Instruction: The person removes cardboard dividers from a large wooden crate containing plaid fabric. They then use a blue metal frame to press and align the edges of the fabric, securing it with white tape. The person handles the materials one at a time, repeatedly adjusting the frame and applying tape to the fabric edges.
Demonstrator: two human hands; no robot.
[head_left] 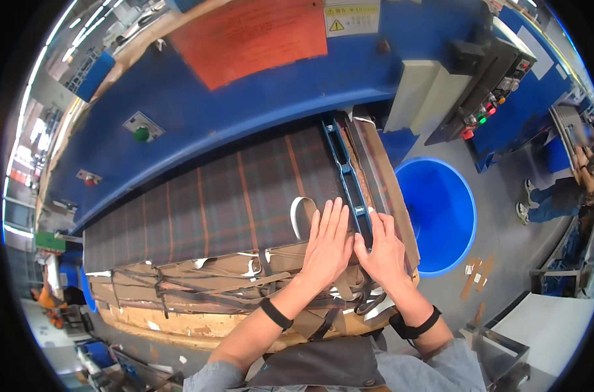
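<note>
A long, narrow blue cutting die with cross bars lies near the right edge of a dark plaid fabric stack. My left hand rests flat on the plaid just left of the die's near end, fingers stretched out and holding nothing. At that same end, my right hand holds the die, thumb on its left side and fingers on its right. A white curled strip sits on the fabric beside my left fingertips. Part of the die's near end is hidden under my right hand.
Behind the fabric stands a blue press beam, with a green button and a control panel. Brown fabric offcuts hang along the near edge. A blue bin is at right; a person stands farther right.
</note>
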